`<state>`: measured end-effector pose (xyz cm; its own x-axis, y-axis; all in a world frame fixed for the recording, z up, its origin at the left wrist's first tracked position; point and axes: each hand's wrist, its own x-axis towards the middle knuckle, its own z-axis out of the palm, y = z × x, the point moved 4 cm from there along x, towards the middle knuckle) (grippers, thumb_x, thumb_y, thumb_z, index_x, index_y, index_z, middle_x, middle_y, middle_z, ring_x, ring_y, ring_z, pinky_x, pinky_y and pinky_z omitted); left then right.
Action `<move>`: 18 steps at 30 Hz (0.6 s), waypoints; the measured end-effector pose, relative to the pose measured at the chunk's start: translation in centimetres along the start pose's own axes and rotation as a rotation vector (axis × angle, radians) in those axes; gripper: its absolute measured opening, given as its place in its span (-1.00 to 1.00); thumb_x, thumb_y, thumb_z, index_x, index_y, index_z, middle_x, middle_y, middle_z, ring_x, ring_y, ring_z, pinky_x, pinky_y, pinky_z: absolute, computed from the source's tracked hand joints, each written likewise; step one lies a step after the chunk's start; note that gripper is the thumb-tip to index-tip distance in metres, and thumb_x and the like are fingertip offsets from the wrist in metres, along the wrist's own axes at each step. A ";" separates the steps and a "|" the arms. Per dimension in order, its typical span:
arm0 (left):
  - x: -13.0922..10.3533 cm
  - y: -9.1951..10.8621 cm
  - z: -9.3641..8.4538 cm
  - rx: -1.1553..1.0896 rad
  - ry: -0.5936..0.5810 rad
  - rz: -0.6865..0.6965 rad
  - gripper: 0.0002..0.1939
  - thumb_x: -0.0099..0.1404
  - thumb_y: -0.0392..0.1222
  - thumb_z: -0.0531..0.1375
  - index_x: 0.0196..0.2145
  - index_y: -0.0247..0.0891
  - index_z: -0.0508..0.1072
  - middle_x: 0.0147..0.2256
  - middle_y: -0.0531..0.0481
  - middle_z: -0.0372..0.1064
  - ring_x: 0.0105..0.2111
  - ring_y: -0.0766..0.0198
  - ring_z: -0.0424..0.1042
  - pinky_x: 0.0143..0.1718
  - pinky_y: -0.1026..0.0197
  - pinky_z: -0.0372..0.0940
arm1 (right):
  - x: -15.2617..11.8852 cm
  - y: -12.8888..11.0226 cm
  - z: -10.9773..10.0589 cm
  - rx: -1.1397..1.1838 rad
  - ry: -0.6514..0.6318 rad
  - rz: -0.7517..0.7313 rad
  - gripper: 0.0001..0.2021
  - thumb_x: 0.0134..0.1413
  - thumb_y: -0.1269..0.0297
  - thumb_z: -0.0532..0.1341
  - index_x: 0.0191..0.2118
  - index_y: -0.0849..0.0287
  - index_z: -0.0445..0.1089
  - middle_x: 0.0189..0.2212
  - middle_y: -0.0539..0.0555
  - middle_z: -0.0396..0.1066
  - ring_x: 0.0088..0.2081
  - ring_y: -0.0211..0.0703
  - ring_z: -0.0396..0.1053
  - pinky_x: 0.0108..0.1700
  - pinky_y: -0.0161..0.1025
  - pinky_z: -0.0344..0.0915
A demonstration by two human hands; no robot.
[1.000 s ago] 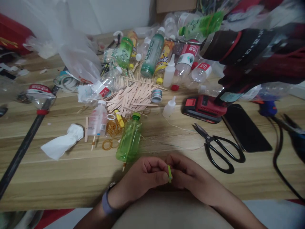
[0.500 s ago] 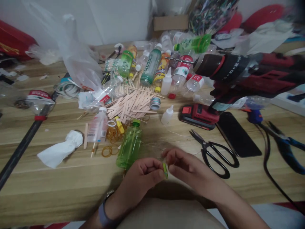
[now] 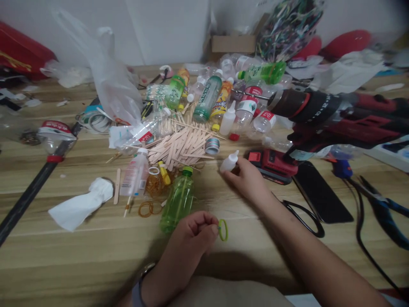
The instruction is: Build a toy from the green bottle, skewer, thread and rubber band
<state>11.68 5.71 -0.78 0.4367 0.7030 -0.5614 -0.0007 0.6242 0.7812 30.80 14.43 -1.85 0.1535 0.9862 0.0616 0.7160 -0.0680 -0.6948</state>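
On the wooden table [image 3: 79, 260]: lots of bottles, sticks and tools lie in a big mess.
Left hand [image 3: 194, 238]: near the front of the table, with thumb and finger pinched together on a thin green ring [image 3: 227, 230]. A purple band [image 3: 136, 294] goes round the wrist.
Green ring: at the fingertips, up on its edge, above the wood. You can see through its hole.
Right hand [image 3: 251, 177]: stretched out farther, with thumb and fingers closed in around a small white bottle [image 3: 229, 163].
Small white bottle: near the red drill [image 3: 335, 115], tilted a little, with its thin tip up. I cannot tell if it touches the table.
Green bottle [image 3: 177, 200]: just past the left hand, which hides a bit of its bottom.
Flat sticks [image 3: 179, 147]: in a messy pile behind the green bottle.
Rubber bands [image 3: 145, 209]: left of the green bottle.
Black scissors [image 3: 308, 219]: partly hidden by the right arm, with one handle loop showing.
Black phone [image 3: 322, 194]: just beside the scissors, lying flat.
White tissue [image 3: 84, 202]: crumpled, over on the left.
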 end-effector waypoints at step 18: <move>-0.4 1.1 0.5 0.052 0.049 0.175 -0.89 0.16 -0.13 0.15 -0.42 -0.22 0.33 -0.58 0.21 0.08 -0.59 0.41 -0.02 -0.58 0.30 -0.09 | -14.7 1.7 -2.6 1.069 -0.109 0.460 -0.67 -0.01 -0.11 0.42 -0.12 -0.17 0.55 -0.23 0.05 0.56 -0.28 0.00 0.54 -0.21 -0.13 0.56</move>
<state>11.94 5.95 0.48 0.3897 0.8157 -0.4274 -0.0259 0.4736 0.8803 31.59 -0.57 -2.06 0.1531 0.9128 -0.3786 -0.3378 -0.3117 -0.8881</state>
